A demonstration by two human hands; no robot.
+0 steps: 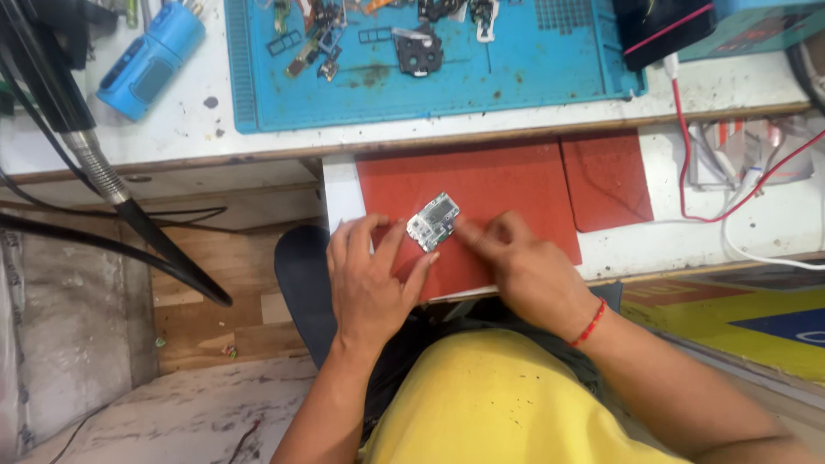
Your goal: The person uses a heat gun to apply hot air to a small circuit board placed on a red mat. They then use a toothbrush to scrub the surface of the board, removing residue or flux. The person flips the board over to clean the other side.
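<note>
Two hands (pixel 447 271) around circuit board (pixel 433 221)

Small silver circuit board (pixel 433 221) held over a red mat (pixel 481 185)

The circuit board is a small, roughly rectangular piece, mostly silvery grey with metal shields across its face and a few darker patches between them. It sits tilted, its long side running diagonally from lower left to upper right, its face turned up toward the camera. It lies just above or on the red mat that covers the pull-out part of the desk; whether it touches the mat cannot be told. The left hand (pixel 371 279) meets its lower left edge with the fingertips, and the right hand (pixel 520 266) touches its right edge with the fingertips, so the board sits between the two hands.
</note>
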